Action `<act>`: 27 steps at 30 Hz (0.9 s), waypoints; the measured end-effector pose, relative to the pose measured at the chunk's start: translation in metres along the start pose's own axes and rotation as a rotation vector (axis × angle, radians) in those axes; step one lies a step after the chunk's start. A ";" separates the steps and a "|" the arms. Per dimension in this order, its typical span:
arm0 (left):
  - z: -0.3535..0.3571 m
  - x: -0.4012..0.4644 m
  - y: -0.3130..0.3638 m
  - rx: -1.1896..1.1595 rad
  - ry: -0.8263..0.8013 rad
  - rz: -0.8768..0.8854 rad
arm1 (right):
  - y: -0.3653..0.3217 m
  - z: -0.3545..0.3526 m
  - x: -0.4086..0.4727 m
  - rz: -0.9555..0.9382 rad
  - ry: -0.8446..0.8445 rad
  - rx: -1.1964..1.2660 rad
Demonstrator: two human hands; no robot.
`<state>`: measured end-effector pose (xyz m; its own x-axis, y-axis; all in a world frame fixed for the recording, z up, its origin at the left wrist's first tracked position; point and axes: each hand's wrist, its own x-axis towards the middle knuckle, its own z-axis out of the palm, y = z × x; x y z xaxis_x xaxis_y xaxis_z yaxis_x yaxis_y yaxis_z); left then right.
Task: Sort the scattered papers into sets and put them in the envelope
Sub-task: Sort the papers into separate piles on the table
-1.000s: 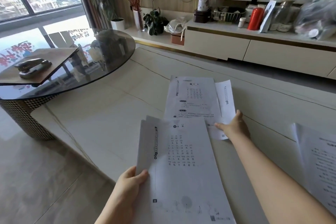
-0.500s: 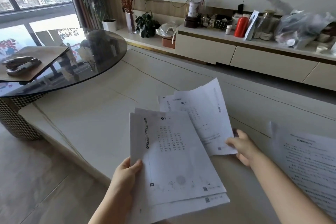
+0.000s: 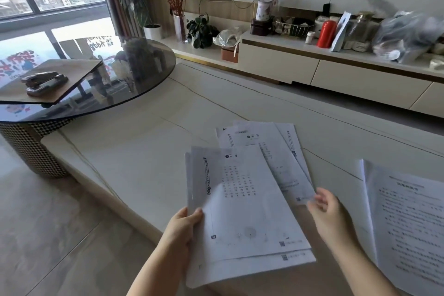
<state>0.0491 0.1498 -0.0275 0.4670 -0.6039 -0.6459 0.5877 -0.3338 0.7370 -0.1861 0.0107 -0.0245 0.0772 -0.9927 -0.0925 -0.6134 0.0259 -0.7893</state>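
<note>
My left hand (image 3: pixel 183 226) grips a small stack of printed sheets (image 3: pixel 242 214) by its left edge, held above the front of the pale table (image 3: pixel 144 166). Just behind it, a few more printed sheets (image 3: pixel 276 151) are fanned out, their near corner pinched by my right hand (image 3: pixel 324 209), which is blurred. A separate set of text pages (image 3: pixel 406 223) lies on the table at the right. No envelope can be made out.
A round dark glass side table (image 3: pixel 134 79) at the left carries a wooden board (image 3: pixel 69 74) with a stapler (image 3: pixel 43 81). A low cabinet (image 3: pixel 312 67) along the far wall holds a red canister (image 3: pixel 326 33), jars, bags and plants.
My right hand reached the far sheets, took hold of them and drew them back toward me, turning them. The stack in my left hand stayed put and fanned slightly.
</note>
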 end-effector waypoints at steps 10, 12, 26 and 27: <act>-0.010 -0.017 0.009 -0.034 -0.114 0.058 | -0.010 0.010 -0.047 0.088 -0.125 0.327; -0.014 -0.015 0.010 -0.046 -0.088 0.055 | -0.009 0.012 -0.044 0.019 -0.117 0.279; -0.054 0.001 0.026 0.056 0.153 0.284 | 0.012 0.039 -0.007 -0.003 -0.004 0.197; -0.065 -0.001 0.032 0.029 0.175 0.299 | 0.008 0.039 -0.007 0.004 0.026 0.217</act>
<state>0.1106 0.1870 -0.0168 0.7235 -0.5456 -0.4229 0.3896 -0.1831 0.9026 -0.1611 0.0219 -0.0541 0.0535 -0.9951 -0.0826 -0.4297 0.0517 -0.9015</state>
